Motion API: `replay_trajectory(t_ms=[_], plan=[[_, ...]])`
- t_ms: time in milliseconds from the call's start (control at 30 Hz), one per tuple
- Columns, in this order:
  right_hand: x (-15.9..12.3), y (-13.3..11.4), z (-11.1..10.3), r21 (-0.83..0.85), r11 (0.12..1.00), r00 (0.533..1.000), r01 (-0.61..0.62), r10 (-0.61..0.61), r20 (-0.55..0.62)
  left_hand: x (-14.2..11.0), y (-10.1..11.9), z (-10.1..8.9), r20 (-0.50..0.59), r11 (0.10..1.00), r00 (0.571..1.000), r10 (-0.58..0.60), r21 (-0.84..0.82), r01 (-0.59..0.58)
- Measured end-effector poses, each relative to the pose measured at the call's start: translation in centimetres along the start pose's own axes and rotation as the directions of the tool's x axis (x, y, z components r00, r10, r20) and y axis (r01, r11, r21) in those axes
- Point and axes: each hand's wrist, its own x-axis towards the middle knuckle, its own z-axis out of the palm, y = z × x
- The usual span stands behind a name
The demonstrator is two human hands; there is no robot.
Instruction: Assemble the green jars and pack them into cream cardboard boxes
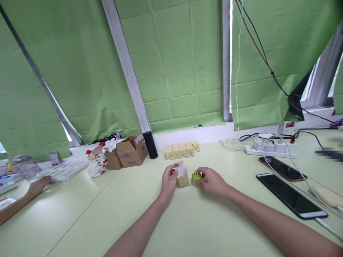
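My left hand [168, 180] grips the left side of a small open tan box [183, 175] that stands on the pale green table [187, 221]. Its flaps are up and its white inside shows. My right hand [211, 180] is just right of the box and pinches a small yellow-green object [197, 177] close to the box's right side. Both hands are closed round what they hold. Behind them, a row of several small cream boxes with green labels [182, 150] stands near the wall.
A black cylinder [150, 144] and brown cardboard boxes [128, 154] sit back left. Two phones [291, 194] and a white power strip with cables [270, 149] lie at the right. Another person's hand [39, 185] rests at the far left by plastic packets.
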Motion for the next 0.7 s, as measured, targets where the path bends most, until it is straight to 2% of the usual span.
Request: replay_trajectory(t_ms=[133,400,700], plan=[[0.1,0.2,0.0,0.009,1.0,1.0,0.013,-0.013,0.008,-0.2,0.6,-0.1,0.02,0.992,0.996,-0.087,-0.087,0.088],[0.3,0.6,0.2,0.025,0.999,0.999,0.029,-0.029,0.013,-0.3,1.4,0.0,-0.027,0.981,0.99,-0.138,-0.142,0.133],[0.3,0.9,0.3,0.068,0.994,0.996,0.082,-0.083,0.014,-0.4,1.2,-0.1,0.145,0.937,0.966,-0.214,-0.25,0.245]])
